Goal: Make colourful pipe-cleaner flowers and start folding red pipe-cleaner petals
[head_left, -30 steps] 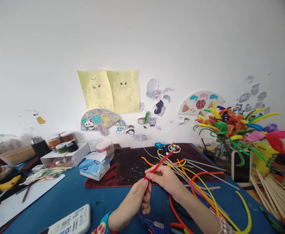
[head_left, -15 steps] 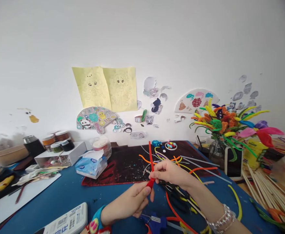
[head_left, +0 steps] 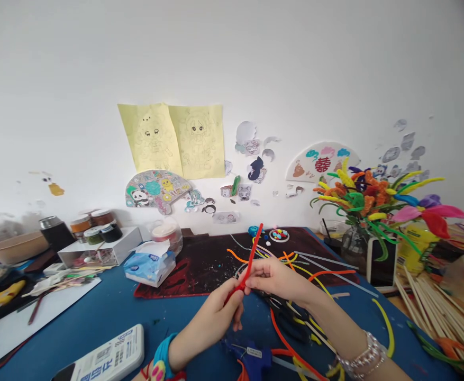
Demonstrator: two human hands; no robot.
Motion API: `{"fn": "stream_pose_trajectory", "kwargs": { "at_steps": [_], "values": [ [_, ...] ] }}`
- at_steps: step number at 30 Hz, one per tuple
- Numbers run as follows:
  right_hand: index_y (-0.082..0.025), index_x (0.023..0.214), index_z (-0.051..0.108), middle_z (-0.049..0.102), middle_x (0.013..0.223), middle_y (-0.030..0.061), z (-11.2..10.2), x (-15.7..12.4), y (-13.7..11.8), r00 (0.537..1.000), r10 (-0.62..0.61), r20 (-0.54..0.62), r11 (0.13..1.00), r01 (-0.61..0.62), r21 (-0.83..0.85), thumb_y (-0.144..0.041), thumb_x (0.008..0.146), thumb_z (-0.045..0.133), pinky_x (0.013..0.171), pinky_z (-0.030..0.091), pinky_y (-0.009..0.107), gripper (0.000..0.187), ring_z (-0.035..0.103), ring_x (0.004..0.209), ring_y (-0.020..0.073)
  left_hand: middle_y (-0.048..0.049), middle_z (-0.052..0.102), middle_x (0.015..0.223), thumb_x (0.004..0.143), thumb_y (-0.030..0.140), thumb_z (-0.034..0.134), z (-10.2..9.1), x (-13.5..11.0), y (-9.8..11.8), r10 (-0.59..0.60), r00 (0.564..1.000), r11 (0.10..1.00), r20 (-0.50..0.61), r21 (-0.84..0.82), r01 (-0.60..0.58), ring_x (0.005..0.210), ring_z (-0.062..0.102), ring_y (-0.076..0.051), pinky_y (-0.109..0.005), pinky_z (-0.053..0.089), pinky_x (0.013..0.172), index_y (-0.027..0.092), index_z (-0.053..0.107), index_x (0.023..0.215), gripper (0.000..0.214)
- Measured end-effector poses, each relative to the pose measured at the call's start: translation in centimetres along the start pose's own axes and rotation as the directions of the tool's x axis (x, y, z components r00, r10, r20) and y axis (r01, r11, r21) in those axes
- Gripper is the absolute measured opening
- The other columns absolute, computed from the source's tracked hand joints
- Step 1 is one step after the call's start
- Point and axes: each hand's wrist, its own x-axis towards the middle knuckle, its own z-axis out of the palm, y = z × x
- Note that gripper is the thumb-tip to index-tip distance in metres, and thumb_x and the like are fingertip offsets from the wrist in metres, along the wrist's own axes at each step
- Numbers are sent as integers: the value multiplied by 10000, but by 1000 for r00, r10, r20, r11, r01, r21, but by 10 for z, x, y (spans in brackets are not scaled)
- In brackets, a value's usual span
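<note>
A red pipe cleaner (head_left: 252, 253) is pinched between my two hands above the middle of the table, its free end pointing up and slightly right. My left hand (head_left: 220, 312) grips its folded lower part, which is mostly hidden by the fingers. Close against it, my right hand (head_left: 269, 278) pinches the stem with thumb and fingertips. Below the hands lies a blue glue gun (head_left: 251, 360). Loose orange and yellow pipe cleaners (head_left: 289, 341) are scattered to its right.
A tissue pack (head_left: 149, 263) and a white box with jars (head_left: 100, 246) stand at the left. A dark mat (head_left: 203, 254) lies behind my hands, bearing a small bowl of pompoms (head_left: 279, 235). On the right are a vase of pipe-cleaner flowers (head_left: 354, 241), a phone (head_left: 381, 262) and wooden sticks (head_left: 430, 312).
The red pipe cleaner's free end has tilted to the right. My left hand has turned and come up against my right hand, covering more of the lower part.
</note>
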Motion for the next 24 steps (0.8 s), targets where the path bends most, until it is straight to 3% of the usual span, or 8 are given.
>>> {"fn": "stream_pose_trajectory", "kwargs": {
  "at_steps": [5,11,14,16,18,21,24],
  "values": [
    [-149,761,653,663,691,18,5,3,2,997,-9,-79,998,5,-55,-344,751,651,631,440,253,195,574,637,126,95,313,511,871,540,365,2,2,-2,9,999,991,-39,-132,-15,393,309,-69,-223,421,454,195,438,829,356],
    [-160,676,612,620,625,-10,15,4,-2,991,14,-131,999,-19,-31,-323,735,637,600,423,244,176,549,595,116,42,476,575,888,488,378,0,1,-6,37,994,998,-107,55,-32,453,477,-88,-217,391,480,178,462,755,347],
    [-161,668,594,576,584,-28,18,5,1,989,18,-150,999,-22,-28,-319,741,631,578,404,239,179,515,562,106,23,516,613,882,470,408,0,2,-6,42,990,998,-133,56,-35,469,507,-91,-214,365,468,165,483,750,340],
    [-160,693,587,567,588,-30,17,6,4,990,0,-139,1000,-4,-28,-318,758,623,588,407,241,175,511,566,105,20,517,602,866,474,441,0,1,-3,15,992,999,-123,-41,-20,461,505,-95,-214,350,456,159,489,757,337],
    [-165,744,582,574,623,-24,16,5,4,992,-58,-108,998,54,-39,-312,794,596,617,418,245,156,526,603,111,13,518,609,864,485,438,0,-1,4,-39,996,970,-79,-244,19,456,487,-93,-228,379,476,151,502,775,351],
    [-183,795,593,581,708,-9,13,4,4,976,-213,-50,968,204,-144,-299,847,547,670,429,258,136,542,686,127,9,499,612,867,483,429,-4,-5,13,-125,989,838,77,-526,147,441,430,-79,-270,438,528,133,541,808,372],
    [-198,775,635,580,843,21,9,5,6,932,-361,-14,887,339,-314,-293,857,548,793,427,293,153,555,828,156,21,474,602,838,442,515,-7,-6,15,-130,971,787,202,-575,225,434,411,-67,-273,446,534,127,569,815,320]
  ]
}}
